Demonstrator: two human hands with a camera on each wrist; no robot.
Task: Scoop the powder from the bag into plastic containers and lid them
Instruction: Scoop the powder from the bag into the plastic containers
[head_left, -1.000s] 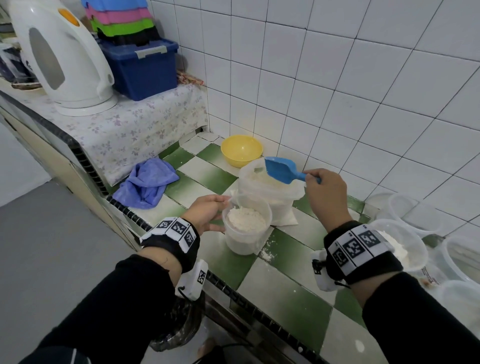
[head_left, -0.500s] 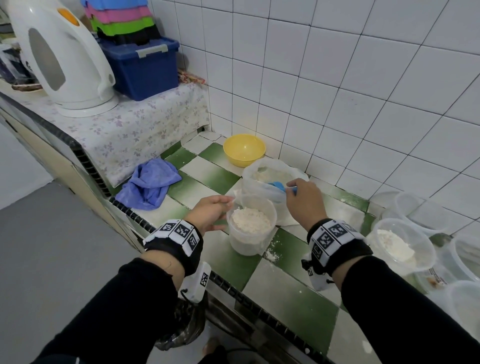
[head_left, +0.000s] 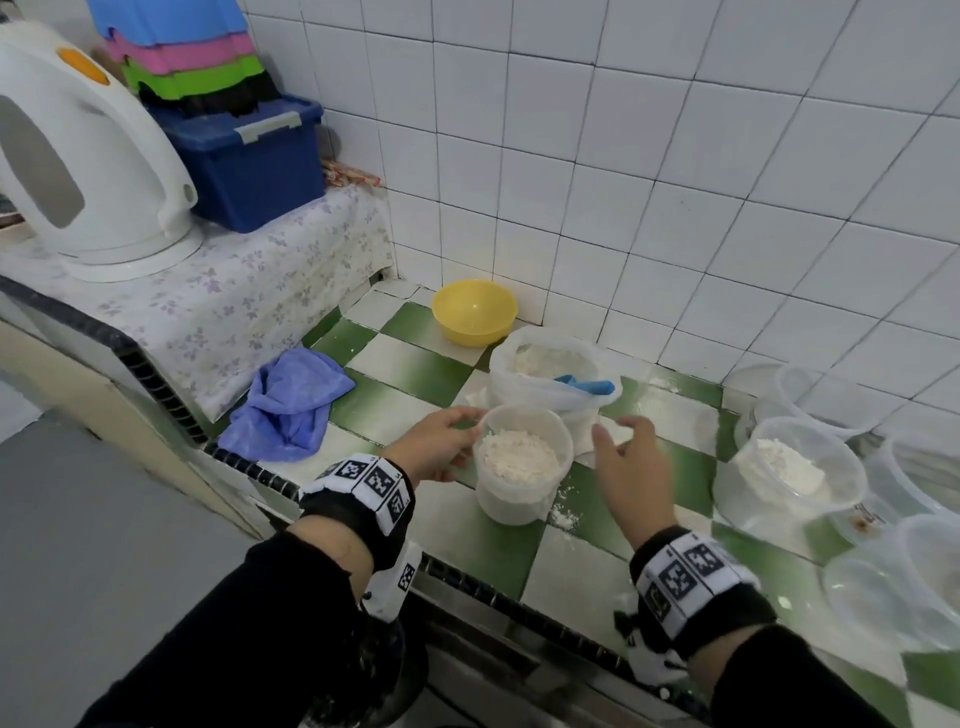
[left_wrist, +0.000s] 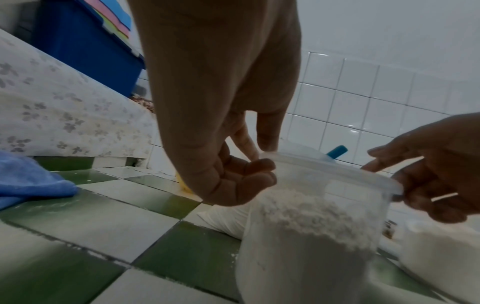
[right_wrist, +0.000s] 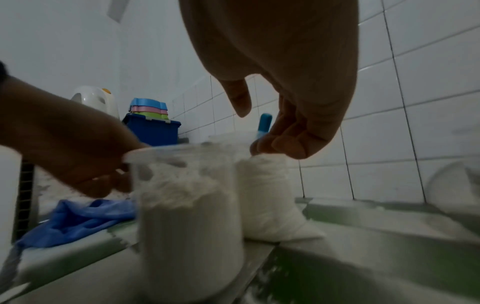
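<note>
Two tubs hold powder so far: the one (head_left: 522, 462) between your hands, heaped close to its rim, and a second (head_left: 789, 470) off to your right, partly filled; neither has a lid on, and several more tubs (head_left: 831, 397) wait along the right of the worktop (head_left: 410, 366). Your left hand (head_left: 436, 441) touches the near tub's rim with fingers relaxed, your right hand (head_left: 631, 467) hovers beside it, fingers loose and holding nothing. With the scoop (head_left: 587, 385) parked in the bag (head_left: 550, 371) just behind, lidding this tub looks next, but I can't pick out a lid.
</note>
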